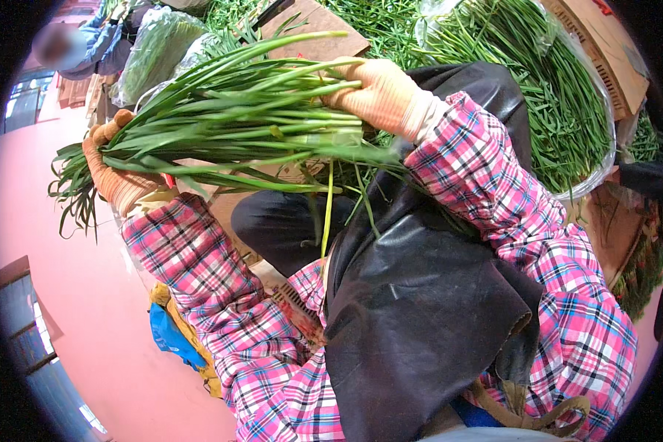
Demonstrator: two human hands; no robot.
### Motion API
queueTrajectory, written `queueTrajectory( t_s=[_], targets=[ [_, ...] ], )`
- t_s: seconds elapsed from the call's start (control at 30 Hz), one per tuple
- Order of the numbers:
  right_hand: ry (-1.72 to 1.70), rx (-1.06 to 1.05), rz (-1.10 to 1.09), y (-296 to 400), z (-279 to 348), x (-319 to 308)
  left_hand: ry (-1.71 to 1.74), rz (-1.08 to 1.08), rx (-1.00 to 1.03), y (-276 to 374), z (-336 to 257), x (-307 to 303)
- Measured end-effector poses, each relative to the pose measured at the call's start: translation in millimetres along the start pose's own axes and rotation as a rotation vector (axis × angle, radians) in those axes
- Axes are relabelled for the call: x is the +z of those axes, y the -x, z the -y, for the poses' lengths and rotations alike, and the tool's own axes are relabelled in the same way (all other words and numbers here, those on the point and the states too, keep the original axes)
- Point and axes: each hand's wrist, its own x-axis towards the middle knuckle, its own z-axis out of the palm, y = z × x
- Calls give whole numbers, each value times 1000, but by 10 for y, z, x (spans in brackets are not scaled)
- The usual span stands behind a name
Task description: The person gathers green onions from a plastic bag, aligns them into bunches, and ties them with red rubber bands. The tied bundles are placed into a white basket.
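A large bundle of long green leafy stalks, which look like garlic chives [243, 121], stretches level between my two gloved hands. Around its drooping leaf tips at the left curls my left hand [119, 166], in an orange ribbed glove. My right hand [378, 96], gloved the same way, grips pale stem ends at the bundle's upper right; its fingertips are partly behind the stems. Some lower stalks are blurred and splay loosely. Below the bundle, a yellowish loose stalk [327, 212] hangs down before the dark apron [420, 309] on my lap.
At the upper right, a clear plastic bag [608, 149] holds many more stalks. Cut greens [384, 25] and a cardboard piece [320, 30] lie ahead. Another person [108, 44] is at the upper left near a filled plastic bag [157, 55]. A blue item [171, 334] lies by my left arm.
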Motion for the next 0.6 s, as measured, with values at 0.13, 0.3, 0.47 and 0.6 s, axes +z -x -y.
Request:
queueTrajectory(
  t_s=[0.13,0.3,0.47,0.6],
  targets=[
    [640,27,-171,-138,-530,-186,-67,-125,76,78,-101,42],
    [-756,212,167,60,-213,-226,-41,-91,-8,59,-308,-58],
    [-1078,174,238,30,252,93,85,174,-97,120,-185,196],
    [-827,-35,119,-95,-8,-127,-66,153,-191,185,-143,373]
  ],
)
